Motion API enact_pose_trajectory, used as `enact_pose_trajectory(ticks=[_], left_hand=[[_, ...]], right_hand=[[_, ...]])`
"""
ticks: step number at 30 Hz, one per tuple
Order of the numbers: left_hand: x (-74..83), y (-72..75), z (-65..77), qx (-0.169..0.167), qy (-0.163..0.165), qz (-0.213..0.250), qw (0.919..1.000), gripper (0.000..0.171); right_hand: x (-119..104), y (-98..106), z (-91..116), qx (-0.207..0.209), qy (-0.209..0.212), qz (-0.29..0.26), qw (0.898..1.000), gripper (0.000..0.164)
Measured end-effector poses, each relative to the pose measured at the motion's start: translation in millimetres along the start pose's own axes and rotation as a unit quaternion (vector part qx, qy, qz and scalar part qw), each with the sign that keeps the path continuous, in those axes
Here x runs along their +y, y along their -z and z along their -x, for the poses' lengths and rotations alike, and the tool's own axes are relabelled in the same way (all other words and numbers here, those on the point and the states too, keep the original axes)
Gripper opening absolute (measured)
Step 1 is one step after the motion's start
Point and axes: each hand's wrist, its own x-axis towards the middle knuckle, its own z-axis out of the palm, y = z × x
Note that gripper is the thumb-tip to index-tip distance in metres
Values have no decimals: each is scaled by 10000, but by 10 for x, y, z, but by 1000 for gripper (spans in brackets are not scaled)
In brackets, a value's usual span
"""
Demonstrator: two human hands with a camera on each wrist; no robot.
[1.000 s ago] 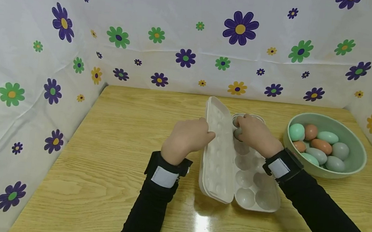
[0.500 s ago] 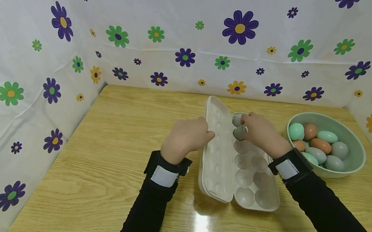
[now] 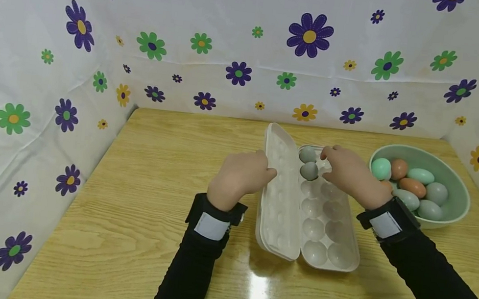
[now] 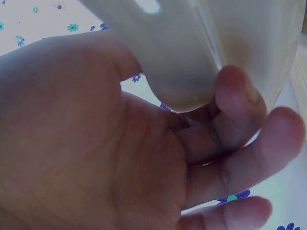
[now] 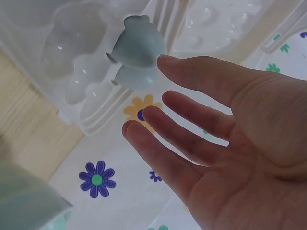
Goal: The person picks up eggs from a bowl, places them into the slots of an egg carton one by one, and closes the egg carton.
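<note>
A white plastic egg carton (image 3: 329,248) lies open on the table, its lid (image 3: 282,199) tilted up on the left. My left hand (image 3: 241,177) grips the lid's left edge between thumb and fingers, which the left wrist view shows curled round the plastic. Two grey eggs (image 3: 309,171) sit in the far cups of the carton's left row. Just right of them hovers my right hand (image 3: 352,174), its fingers spread and holding nothing. In the right wrist view the nearer grey egg (image 5: 139,45) is close to the thumb tip; whether they touch I cannot tell.
At the right stands a pale green bowl (image 3: 457,206) with several eggs in grey, brown and mint green. A wooden table (image 3: 147,218) lies under everything. Behind and at the sides hangs a white cloth (image 3: 220,9) printed with flowers.
My right hand has let go of the nearer grey egg, which now rests in its cup, and has drawn back to the right. The left hand and lid have stayed in place.
</note>
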Motion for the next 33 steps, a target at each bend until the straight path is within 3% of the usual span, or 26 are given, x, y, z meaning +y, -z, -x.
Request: enact_pose_trajectory(ticks=[16,25,33], left_hand=[[-8,10,-15,37,-29,-82,10000,36],[5,10,-9,-62,15,-131,9999,37],[6,14,-11,-129,39,-137,9998,42]], right_hand=[[200,131,276,277,-357,82,9989,39],[382,149,394,265,-877,197,9956,39],[515,194,512,370,-864,-30,9956,38]])
